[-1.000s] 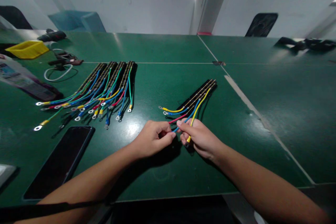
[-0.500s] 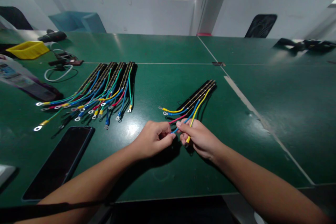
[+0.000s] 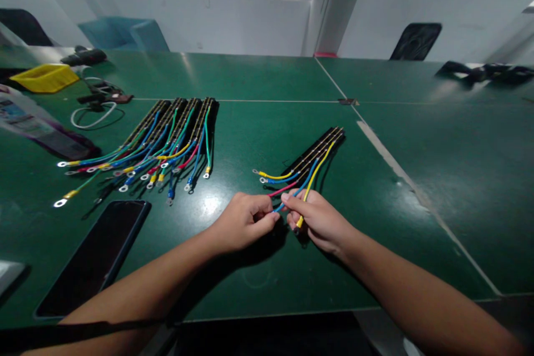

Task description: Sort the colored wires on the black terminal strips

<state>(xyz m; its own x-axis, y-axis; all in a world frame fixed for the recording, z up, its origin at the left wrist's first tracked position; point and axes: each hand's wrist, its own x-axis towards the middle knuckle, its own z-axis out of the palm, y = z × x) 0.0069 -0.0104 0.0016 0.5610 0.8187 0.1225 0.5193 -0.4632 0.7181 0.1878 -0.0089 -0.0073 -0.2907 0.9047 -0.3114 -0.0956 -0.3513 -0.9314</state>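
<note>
A black terminal strip (image 3: 315, 150) lies slantwise on the green table, with several coloured wires running from it toward me. My left hand (image 3: 246, 221) is closed in a pinch on the end of a blue wire (image 3: 301, 191), whose tip is hidden in the fingers. My right hand (image 3: 319, 219) pinches the same blue wire nearer the strip. Across the right fingers passes a yellow wire (image 3: 316, 169), its yellow-sleeved end hanging below them. A red wire (image 3: 283, 189) runs behind toward the left hand. Two further wires with ring terminals (image 3: 262, 180) lie free at the left.
Several wired terminal strips (image 3: 183, 122) lie side by side to the left, their ring terminals fanned toward me. A phone (image 3: 95, 256) lies near the front left. Behind are a plastic bottle (image 3: 41, 125), a yellow bin (image 3: 45, 79) and a white cable (image 3: 94, 122).
Almost nothing differs. Both hands keep their pinch on the blue wire, and the strip stays in place.
</note>
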